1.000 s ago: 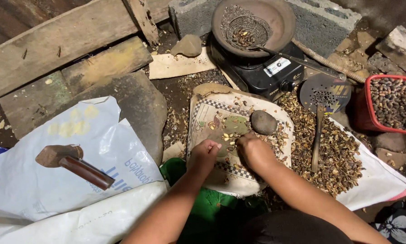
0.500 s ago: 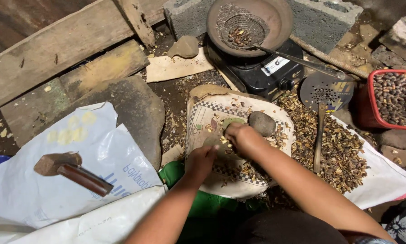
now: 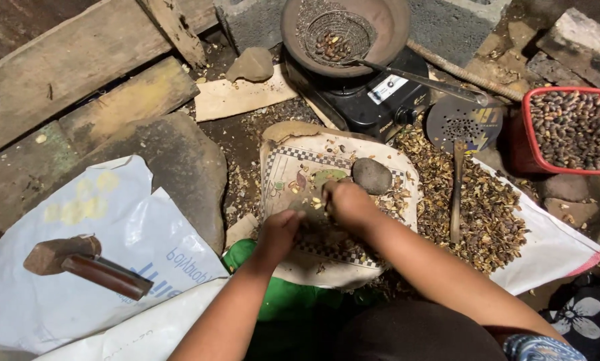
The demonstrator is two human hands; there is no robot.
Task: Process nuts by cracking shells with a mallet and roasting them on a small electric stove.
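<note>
My left hand point(image 3: 278, 230) and my right hand point(image 3: 345, 201) meet over a cloth-covered block point(image 3: 293, 160) strewn with broken nut shells. Both hands' fingers are curled together on something small between them; it is hidden, so I cannot tell what it is. A smooth grey stone point(image 3: 371, 175) rests on the cloth just right of my right hand. A heap of shells and nuts point(image 3: 487, 207) lies on a white sack to the right.
A black stove point(image 3: 363, 100) at the back carries a pan point(image 3: 387, 27) with a wire strainer of nuts. A red basket of nuts point(image 3: 570, 130) stands far right, a perforated ladle point(image 3: 461, 127) beside it. A wooden hammer point(image 3: 79, 264) lies on white sacks at left, near planks.
My right hand has moved a little away from me on the cloth, toward the stone. My left hand has followed and closed up to it. The view has shifted slightly.
</note>
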